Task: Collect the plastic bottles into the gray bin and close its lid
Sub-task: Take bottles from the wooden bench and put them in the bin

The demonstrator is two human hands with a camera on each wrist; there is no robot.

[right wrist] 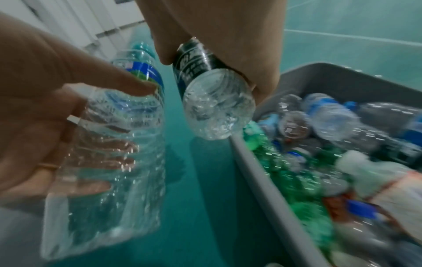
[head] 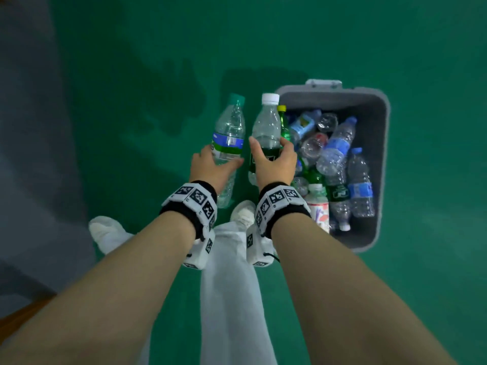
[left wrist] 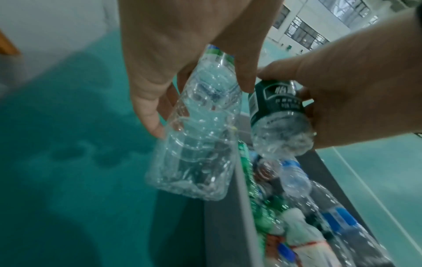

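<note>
My left hand (head: 210, 164) grips a clear bottle with a teal cap and blue-green label (head: 228, 135), held in the air left of the gray bin (head: 379, 154). My right hand (head: 274, 159) grips a clear bottle with a white cap and dark green label (head: 266, 127) just at the bin's left rim. In the left wrist view my left hand (left wrist: 196, 101) wraps the teal-capped bottle (left wrist: 196, 144), with the dark-labelled bottle (left wrist: 278, 115) beside it. In the right wrist view my right hand (right wrist: 205, 54) holds the dark-labelled bottle (right wrist: 214, 101) above the bin's rim (right wrist: 269, 180). The bin holds several bottles.
The bin stands open on a green floor (head: 131, 75); a light latch part (head: 323, 83) shows at its far edge. My white shoes (head: 108, 233) and light trouser leg (head: 232, 285) are just left of the bin. A grey strip (head: 26, 127) runs along the left.
</note>
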